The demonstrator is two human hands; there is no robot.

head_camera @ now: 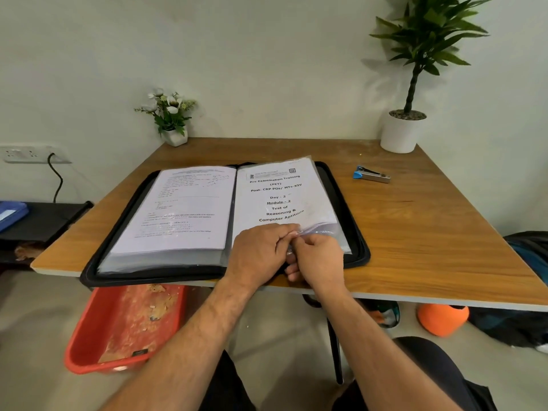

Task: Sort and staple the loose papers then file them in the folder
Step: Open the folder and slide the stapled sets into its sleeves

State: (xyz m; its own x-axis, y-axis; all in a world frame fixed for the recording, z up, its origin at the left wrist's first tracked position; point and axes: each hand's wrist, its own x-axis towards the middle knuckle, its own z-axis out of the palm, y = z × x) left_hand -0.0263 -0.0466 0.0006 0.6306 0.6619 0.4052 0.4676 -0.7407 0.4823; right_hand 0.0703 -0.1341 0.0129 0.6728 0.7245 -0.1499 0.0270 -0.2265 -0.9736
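A black zip folder (360,232) lies open on the wooden table (430,226), its clear sleeves holding printed papers. The left page (184,209) shows dense text. The right page (284,197) is a title sheet reading "Pre Examination Training" inside a plastic sleeve. My left hand (258,253) and my right hand (318,259) meet at the lower edge of that right sleeve, and both pinch its crinkled plastic near the bottom. A blue and silver stapler (372,175) lies on the table to the right of the folder, apart from both hands.
A small flower pot (175,136) stands at the table's back left and a tall plant in a white pot (401,133) at the back right. Under the table sit a red tray (124,324) and an orange object (441,320). A wall socket (26,154) is at left.
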